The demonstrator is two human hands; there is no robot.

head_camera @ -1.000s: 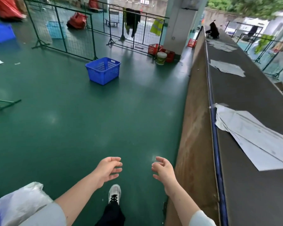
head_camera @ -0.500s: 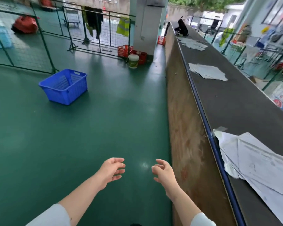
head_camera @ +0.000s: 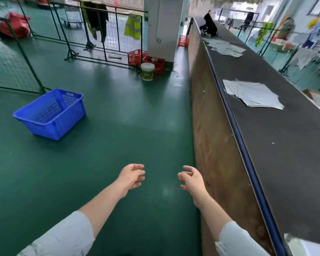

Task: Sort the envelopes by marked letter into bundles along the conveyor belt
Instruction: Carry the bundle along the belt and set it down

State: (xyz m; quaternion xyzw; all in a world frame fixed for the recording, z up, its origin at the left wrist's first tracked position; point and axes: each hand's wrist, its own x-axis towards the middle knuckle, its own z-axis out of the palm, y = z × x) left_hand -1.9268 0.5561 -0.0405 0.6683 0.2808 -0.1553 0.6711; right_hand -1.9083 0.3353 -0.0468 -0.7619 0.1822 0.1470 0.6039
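A long dark conveyor belt (head_camera: 284, 154) runs along my right side with a blue edge rail. On it lies a bundle of grey envelopes (head_camera: 253, 94), a second bundle (head_camera: 226, 48) farther off, and a corner of a near bundle (head_camera: 307, 246) at the bottom right. My left hand (head_camera: 131, 176) and my right hand (head_camera: 191, 179) hang in front of me over the green floor, fingers loosely curled, holding nothing. Both are left of the belt's brown side panel.
A blue plastic basket (head_camera: 50, 113) stands on the floor at the left. Green wire fences (head_camera: 22, 52), red crates (head_camera: 137, 57) and a white bucket (head_camera: 147, 71) stand by a pillar ahead. A dark bag (head_camera: 209, 24) sits at the belt's far end.
I have moved forward along the belt: the near bundle slid out to the bottom right, and the basket and farther bundles came closer. Both hands stay empty in front.
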